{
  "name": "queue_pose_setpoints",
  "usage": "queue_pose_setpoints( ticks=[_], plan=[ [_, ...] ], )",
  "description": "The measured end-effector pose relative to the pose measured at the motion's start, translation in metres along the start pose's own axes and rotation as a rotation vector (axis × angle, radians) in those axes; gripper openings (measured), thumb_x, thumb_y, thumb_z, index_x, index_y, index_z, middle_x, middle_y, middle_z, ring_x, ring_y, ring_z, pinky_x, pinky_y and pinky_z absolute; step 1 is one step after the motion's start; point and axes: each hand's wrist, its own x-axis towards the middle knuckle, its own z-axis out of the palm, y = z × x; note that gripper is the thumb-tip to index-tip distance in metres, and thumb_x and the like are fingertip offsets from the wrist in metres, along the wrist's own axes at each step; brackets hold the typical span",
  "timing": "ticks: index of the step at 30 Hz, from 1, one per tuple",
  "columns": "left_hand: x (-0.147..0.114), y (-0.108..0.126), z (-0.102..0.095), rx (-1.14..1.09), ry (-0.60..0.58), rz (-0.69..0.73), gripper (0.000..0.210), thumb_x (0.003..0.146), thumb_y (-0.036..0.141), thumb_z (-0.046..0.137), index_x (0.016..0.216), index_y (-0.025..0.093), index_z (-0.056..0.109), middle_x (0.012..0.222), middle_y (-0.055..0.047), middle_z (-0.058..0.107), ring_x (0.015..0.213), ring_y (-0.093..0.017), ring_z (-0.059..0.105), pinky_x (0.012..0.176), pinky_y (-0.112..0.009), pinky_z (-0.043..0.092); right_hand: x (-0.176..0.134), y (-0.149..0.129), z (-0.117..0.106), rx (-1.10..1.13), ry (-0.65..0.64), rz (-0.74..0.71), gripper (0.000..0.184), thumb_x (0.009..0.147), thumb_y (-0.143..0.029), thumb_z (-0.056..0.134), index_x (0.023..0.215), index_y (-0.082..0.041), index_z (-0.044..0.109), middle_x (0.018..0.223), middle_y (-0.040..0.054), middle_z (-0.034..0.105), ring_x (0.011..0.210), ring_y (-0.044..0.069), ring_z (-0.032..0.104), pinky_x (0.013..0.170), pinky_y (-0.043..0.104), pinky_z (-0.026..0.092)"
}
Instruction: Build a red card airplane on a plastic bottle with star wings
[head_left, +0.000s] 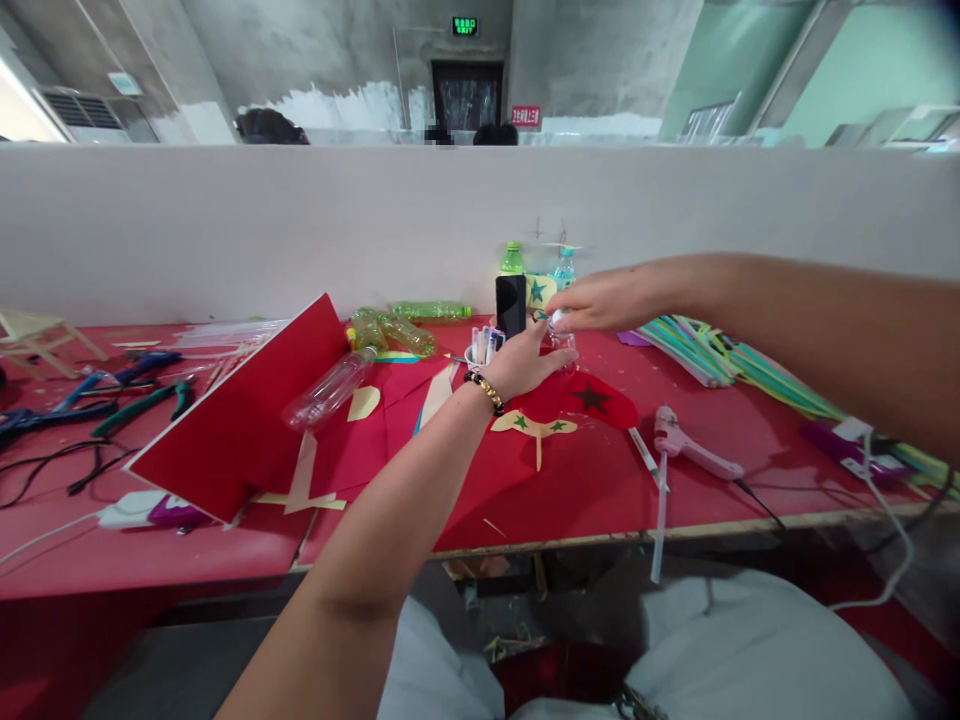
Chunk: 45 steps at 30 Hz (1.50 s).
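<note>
A small clear plastic bottle (568,342) with a white cap (556,317) stands between my two hands on the red table. My left hand (525,362) is closed around the bottle's near side, a beaded bracelet on its wrist. From the right, my right hand (604,302) has its fingers closed on the cap. Just in front lies a red paper shape with a dark star (592,398). Nearer me rests a cream paper piece with green stars and a stick (537,426). Behind my left hand are a black phone (511,305), propped upright, and a cup of markers (481,346).
A pink glue gun (694,450) lies right, its glue stick past the table edge. Farther right is a bundle of coloured strips (697,350). At left are a tilted red board (255,410), an empty bottle (330,390) and pliers (139,410). A white partition (300,220) stands behind.
</note>
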Motion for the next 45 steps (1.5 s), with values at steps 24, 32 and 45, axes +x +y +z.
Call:
queue_pose_setpoints(
  ticks=[24,32,45],
  plan=[
    [-0.005,-0.002,0.001,-0.037,0.028,0.034,0.029,0.091,0.039,0.057,0.11,0.019,0.051,0.104,-0.009,0.065,0.096,-0.026,0.063,0.082,-0.037,0.046,-0.003,0.003,0.001,-0.071,0.065,-0.049,0.033,0.085,-0.038,0.054,0.108,-0.017,0.065,0.066,0.0017,0.066,0.061,0.016,0.056,0.059,0.027,0.032],
    [-0.006,-0.002,0.003,-0.076,0.039,0.072,0.028,0.092,0.035,0.057,0.113,0.019,0.049,0.111,-0.009,0.064,0.101,-0.026,0.062,0.086,-0.038,0.045,0.002,0.0,-0.002,-0.078,0.003,-0.002,0.028,0.086,-0.036,0.052,0.1,-0.018,0.067,0.064,0.0016,0.065,0.057,0.014,0.055,0.058,0.027,0.033],
    [-0.006,-0.004,0.004,-0.068,0.038,0.095,0.021,0.091,0.036,0.057,0.102,0.02,0.049,0.1,-0.007,0.063,0.092,-0.024,0.062,0.081,-0.037,0.047,-0.001,0.009,-0.001,0.052,-0.04,-0.01,0.027,0.086,-0.04,0.057,0.101,-0.019,0.066,0.062,-0.0006,0.066,0.054,0.014,0.057,0.056,0.027,0.034]
  ],
)
